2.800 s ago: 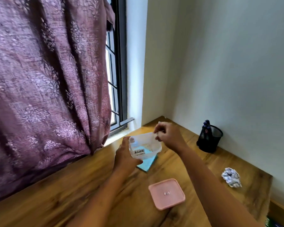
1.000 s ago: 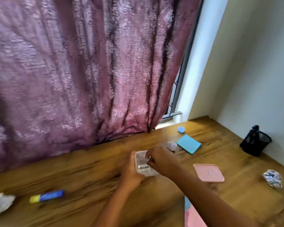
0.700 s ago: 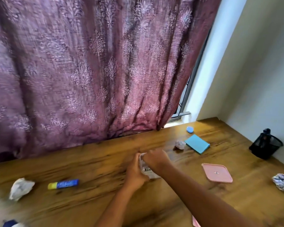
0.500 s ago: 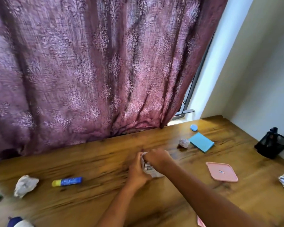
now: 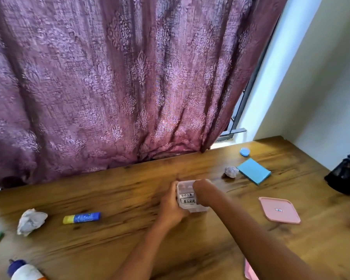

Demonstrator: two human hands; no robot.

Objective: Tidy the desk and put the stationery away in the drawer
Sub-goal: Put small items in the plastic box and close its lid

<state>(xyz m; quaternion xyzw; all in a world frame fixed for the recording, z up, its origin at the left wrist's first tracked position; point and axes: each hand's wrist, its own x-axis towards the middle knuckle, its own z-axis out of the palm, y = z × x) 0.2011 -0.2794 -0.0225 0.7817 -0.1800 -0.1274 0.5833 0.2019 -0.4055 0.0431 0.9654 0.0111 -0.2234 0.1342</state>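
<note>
left hand (image 5: pixel 171 207) grasps plastic box (image 5: pixel 187 198) left of pink lid (image 5: pixel 279 209); right hand (image 5: pixel 200 188) inside, fingers hidden, cannot tell; box may tip, spill.

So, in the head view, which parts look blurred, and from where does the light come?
Head view: motion blur smears the desk grain and softens the glue stick and the left hand on the clear container; the curtain pattern stays fairly sharp. Daylight enters at the window gap on the right, so the blue notepad side is brighter. The wide-angle lens bends the window frame.
</note>
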